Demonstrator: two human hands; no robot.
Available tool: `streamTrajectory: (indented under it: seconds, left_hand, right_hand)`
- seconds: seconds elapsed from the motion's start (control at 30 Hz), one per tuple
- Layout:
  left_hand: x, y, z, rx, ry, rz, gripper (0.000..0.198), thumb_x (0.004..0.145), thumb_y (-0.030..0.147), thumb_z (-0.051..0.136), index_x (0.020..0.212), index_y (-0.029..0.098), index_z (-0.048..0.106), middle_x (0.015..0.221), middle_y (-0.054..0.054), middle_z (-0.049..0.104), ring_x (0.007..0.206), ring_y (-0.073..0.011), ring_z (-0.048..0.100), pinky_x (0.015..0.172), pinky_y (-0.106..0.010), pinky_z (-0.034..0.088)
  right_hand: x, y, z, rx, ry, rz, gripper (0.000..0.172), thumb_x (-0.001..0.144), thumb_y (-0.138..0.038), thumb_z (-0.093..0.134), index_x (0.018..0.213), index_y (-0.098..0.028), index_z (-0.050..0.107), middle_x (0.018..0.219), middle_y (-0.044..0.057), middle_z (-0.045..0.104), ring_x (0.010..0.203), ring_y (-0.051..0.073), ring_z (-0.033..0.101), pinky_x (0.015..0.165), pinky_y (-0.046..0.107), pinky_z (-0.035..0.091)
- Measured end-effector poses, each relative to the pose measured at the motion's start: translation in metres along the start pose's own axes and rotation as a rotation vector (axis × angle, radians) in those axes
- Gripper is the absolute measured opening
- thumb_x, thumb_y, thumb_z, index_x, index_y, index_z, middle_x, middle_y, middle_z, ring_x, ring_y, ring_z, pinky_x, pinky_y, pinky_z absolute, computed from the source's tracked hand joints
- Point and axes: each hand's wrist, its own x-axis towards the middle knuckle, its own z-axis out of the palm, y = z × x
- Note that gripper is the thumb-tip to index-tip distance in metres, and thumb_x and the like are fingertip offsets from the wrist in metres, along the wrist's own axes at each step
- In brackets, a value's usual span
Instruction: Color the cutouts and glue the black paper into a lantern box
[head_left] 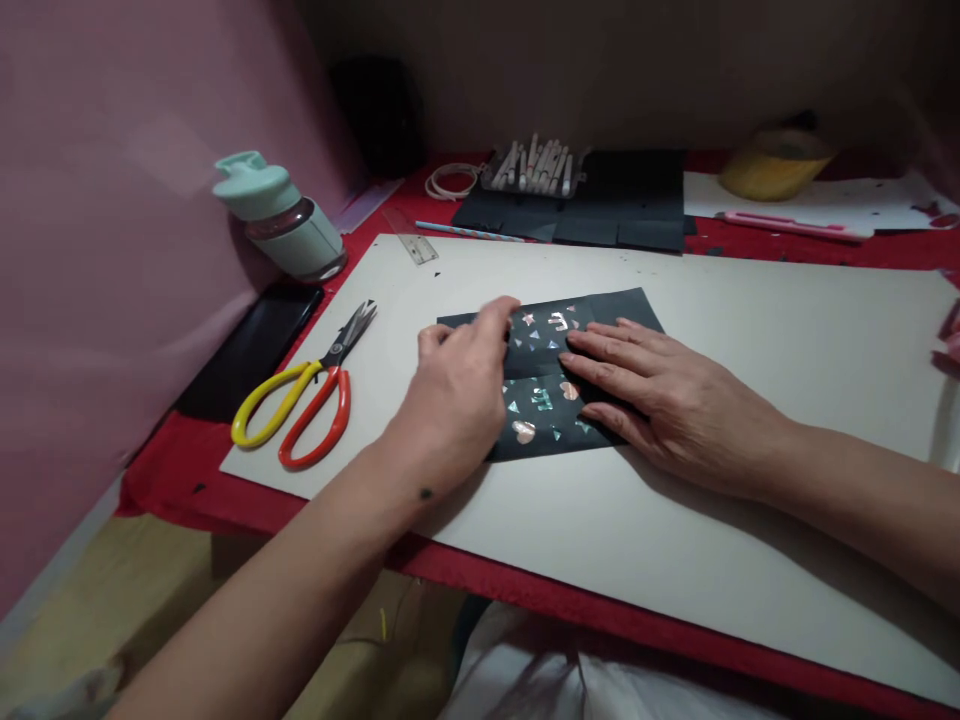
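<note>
A black sheet of paper dotted with shiny hearts and triangles lies on a large pale board. My left hand rests on the paper's left part, its fingers curled and its thumb pressing along the top edge. My right hand lies flat on the paper's right part with the fingers stretched out toward the left. The paper shows a crease across its middle.
Scissors with one yellow and one red handle lie left of the paper. A mint-capped bottle, a dark phone, a clear ruler, a tray of markers, more black sheets and a yellow tape roll sit around the red tabletop.
</note>
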Motion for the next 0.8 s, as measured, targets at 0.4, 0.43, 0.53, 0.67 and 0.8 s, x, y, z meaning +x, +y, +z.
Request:
streamTrajectory:
  seconds: [0.4, 0.43, 0.53, 0.67, 0.8]
  left_hand:
    - [-0.004, -0.033, -0.038, -0.125, 0.097, -0.189, 0.013, 0.086, 0.022, 0.065, 0.092, 0.024, 0.077, 0.094, -0.003, 0.071, 0.092, -0.0219, 0.065, 0.091, -0.04, 0.053]
    - [-0.004, -0.033, -0.036, -0.103, 0.084, -0.15, 0.014, 0.087, 0.023, 0.065, 0.093, 0.024, 0.077, 0.099, -0.003, 0.07, 0.098, -0.0231, 0.063, 0.095, -0.042, 0.051]
    - [-0.004, -0.034, -0.031, -0.043, 0.029, -0.042, 0.015, 0.089, 0.024, 0.066, 0.096, 0.027, 0.079, 0.114, -0.005, 0.067, 0.115, -0.026, 0.057, 0.105, -0.047, 0.046]
    - [-0.003, -0.033, -0.027, 0.018, -0.012, -0.022, 0.014, 0.087, 0.02, 0.068, 0.094, 0.027, 0.079, 0.118, -0.004, 0.066, 0.117, -0.0261, 0.055, 0.105, -0.046, 0.046]
    - [-0.003, -0.032, -0.024, 0.062, -0.01, -0.005, 0.014, 0.089, 0.019, 0.068, 0.094, 0.026, 0.079, 0.117, -0.004, 0.066, 0.115, -0.0255, 0.054, 0.104, -0.045, 0.047]
  right_hand:
    - [-0.002, 0.003, 0.001, 0.013, 0.025, -0.038, 0.041, 0.101, -0.029, 0.051, 0.131, -0.007, 0.067, 0.138, 0.02, 0.065, 0.129, 0.037, 0.062, 0.11, 0.061, 0.05]
    - [-0.001, 0.003, 0.001, 0.01, 0.024, -0.038, 0.04, 0.101, -0.03, 0.05, 0.131, -0.007, 0.067, 0.138, 0.02, 0.065, 0.129, 0.037, 0.062, 0.11, 0.061, 0.05]
    - [-0.001, 0.003, 0.0, 0.002, 0.005, -0.032, 0.04, 0.101, -0.029, 0.05, 0.132, -0.01, 0.067, 0.139, 0.018, 0.065, 0.129, 0.036, 0.062, 0.11, 0.061, 0.049]
    - [0.004, 0.002, -0.005, -0.028, -0.014, -0.045, 0.041, 0.1, -0.026, 0.049, 0.136, -0.013, 0.065, 0.134, 0.018, 0.067, 0.123, 0.036, 0.064, 0.108, 0.062, 0.048]
    - [0.017, -0.002, -0.011, -0.136, -0.076, -0.104, 0.043, 0.101, -0.027, 0.043, 0.138, -0.02, 0.065, 0.114, 0.015, 0.072, 0.099, 0.031, 0.069, 0.103, 0.06, 0.049]
